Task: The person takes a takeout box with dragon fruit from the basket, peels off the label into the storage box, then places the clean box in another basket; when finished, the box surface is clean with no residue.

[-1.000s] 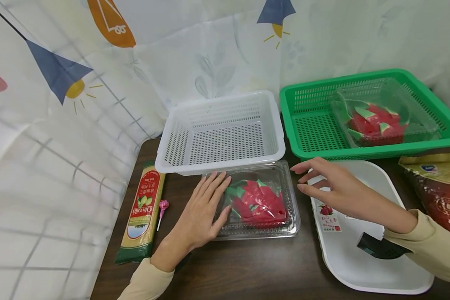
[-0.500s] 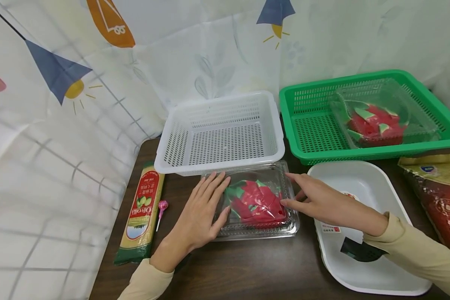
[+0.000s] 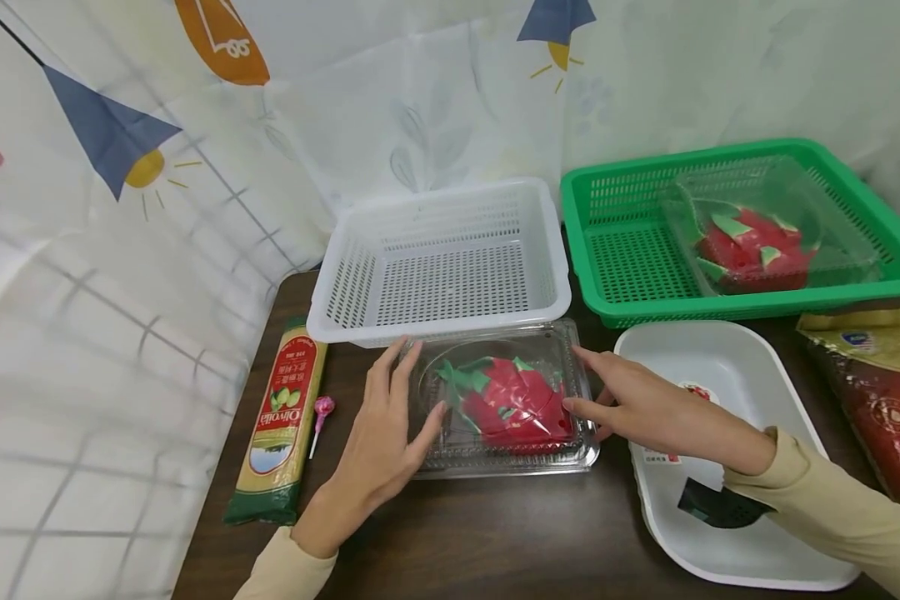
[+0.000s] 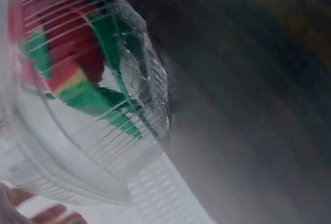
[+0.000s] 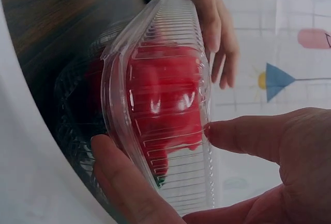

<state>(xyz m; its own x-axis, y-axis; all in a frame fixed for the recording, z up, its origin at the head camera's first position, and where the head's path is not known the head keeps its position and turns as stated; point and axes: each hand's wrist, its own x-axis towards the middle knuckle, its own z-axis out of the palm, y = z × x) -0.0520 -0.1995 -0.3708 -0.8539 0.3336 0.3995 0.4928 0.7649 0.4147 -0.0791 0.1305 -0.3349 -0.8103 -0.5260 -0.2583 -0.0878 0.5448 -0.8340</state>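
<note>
A clear plastic clamshell box [image 3: 461,346] with a red and green dragon fruit [image 3: 521,404] inside lies on the table in front of the white basket. At its right end, my right hand [image 3: 641,408] holds the box. The right wrist view shows the thumb [image 5: 243,137] on the lid's top and a finger [image 5: 124,182] by the rim seam. My left hand [image 3: 378,446] is at the box's left end, fingers fairly straight and thumb apart. Only a few of its fingertips [image 4: 49,214] show in the left wrist view, beside the box.
Behind the box stands a white basket [image 3: 438,329]. A green basket [image 3: 622,312] at back right holds another boxed dragon fruit [image 3: 750,246]. A white tray [image 3: 780,550] with label cards is under my right forearm. Left lie a pasta packet [image 3: 281,417] and a lollipop [image 3: 322,407]; right, a red-gold bag [image 3: 877,400].
My right hand has come left from above the white tray onto the box's right end. My left hand has slid off the lid to the left, toward the box's left side.
</note>
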